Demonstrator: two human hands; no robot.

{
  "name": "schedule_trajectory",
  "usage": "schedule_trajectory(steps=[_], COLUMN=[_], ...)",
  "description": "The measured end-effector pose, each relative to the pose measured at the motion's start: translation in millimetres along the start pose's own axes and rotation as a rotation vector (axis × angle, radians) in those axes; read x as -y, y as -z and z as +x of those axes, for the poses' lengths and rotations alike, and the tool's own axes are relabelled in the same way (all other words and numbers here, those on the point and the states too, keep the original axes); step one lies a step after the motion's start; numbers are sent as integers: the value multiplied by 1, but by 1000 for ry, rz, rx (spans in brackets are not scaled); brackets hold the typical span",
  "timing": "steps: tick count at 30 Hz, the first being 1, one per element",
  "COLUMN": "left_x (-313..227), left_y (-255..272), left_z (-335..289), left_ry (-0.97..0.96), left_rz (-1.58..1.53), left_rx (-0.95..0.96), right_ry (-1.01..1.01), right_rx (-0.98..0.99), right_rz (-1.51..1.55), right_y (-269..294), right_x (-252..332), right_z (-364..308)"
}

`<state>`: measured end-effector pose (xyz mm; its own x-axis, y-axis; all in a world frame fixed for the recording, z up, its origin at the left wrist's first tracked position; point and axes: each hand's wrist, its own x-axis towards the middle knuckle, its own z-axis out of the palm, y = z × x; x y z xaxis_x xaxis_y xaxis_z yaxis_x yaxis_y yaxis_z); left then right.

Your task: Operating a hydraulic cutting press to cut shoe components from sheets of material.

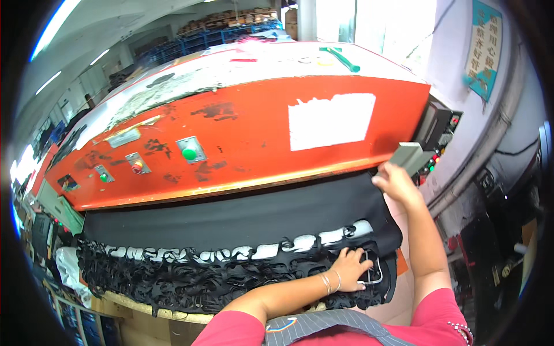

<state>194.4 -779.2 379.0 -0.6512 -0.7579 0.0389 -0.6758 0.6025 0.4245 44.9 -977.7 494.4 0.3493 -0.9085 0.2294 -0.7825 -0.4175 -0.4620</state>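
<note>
A wide black sheet of material (248, 219) lies under the front of a large orange press (259, 127). Along its near side runs a tangled band of black cut strips (190, 277), with white patches showing through the gaps. My left hand (349, 270) is over the right end of these strips, its fingers bent over a thin silver metal cutting die (376, 272); part of the die is hidden beneath the hand. Farther off, at the sheet's far right corner, my right hand (398, 183) is closed, thumb and fingers pinched at the black edge.
Green and red buttons (188, 154) sit on the press front. A green-handled tool (345, 60) lies on its white top. At right are a grey bracket (406, 154) and a control box with lit lamps (435, 158). A clear plastic bag (72, 274) hangs at left.
</note>
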Motion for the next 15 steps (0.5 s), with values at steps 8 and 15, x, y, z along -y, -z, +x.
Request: schedule_trajectory(steps=[8, 15], left_x=[-17, -22], left_y=[63, 55], left_z=[-77, -258], left_ry=[4, 266], left_rz=[-641, -1412], left_rx=[-356, -1076], right_ry=[639, 925], right_rx=[-341, -74], right_rz=[104, 183], right_y=[77, 11], right_x=[236, 418], right_z=[124, 104])
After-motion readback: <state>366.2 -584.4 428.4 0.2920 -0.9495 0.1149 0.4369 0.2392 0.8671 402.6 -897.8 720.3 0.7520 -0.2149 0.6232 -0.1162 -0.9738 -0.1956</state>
